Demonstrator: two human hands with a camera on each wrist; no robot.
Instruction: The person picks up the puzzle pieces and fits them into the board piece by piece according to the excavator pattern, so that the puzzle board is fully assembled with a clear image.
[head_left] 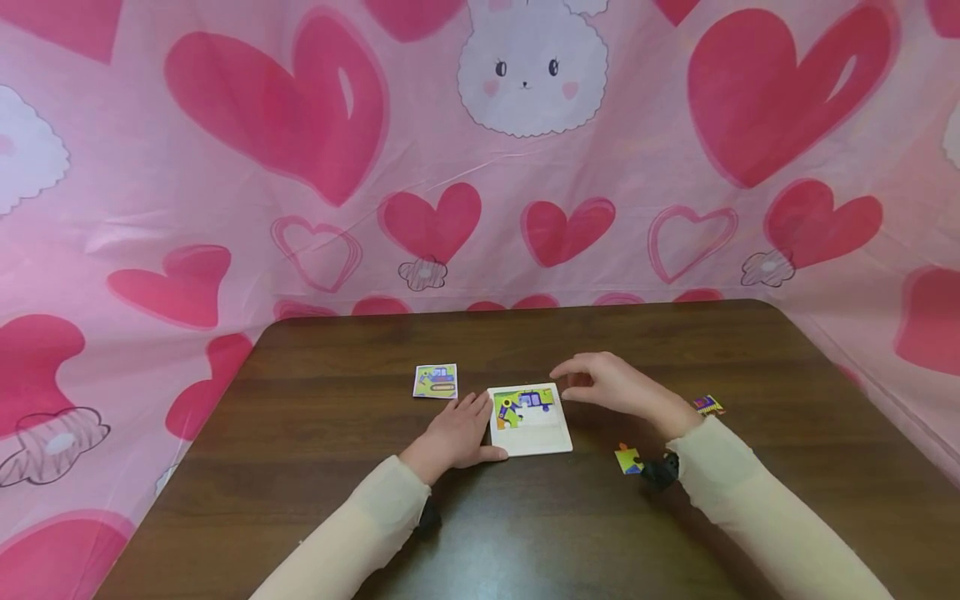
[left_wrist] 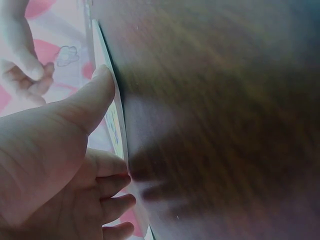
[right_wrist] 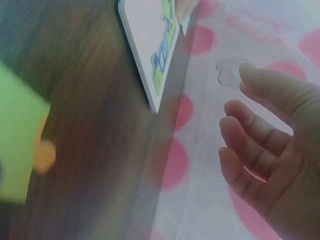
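A white puzzle tray [head_left: 550, 440] lies on the table, with joined puzzle pieces [head_left: 529, 400] of a blue and purple vehicle on green filling its far part; its near part is bare white. My left hand [head_left: 456, 433] rests at the tray's left edge, fingers extended and thumb at the near left corner. Above the tray's far right corner hovers my right hand [head_left: 611, 385], its fingers loosely bent with nothing between them. In the right wrist view this hand [right_wrist: 280, 145] is apart from the tray [right_wrist: 137, 55].
A picture card [head_left: 435, 382] of a similar vehicle lies behind the left hand. One loose green puzzle piece [head_left: 628, 459] sits below the right wrist. More loose pieces [head_left: 708, 405] lie beyond the right forearm. A heart-patterned cloth [head_left: 495, 167] hangs behind the table.
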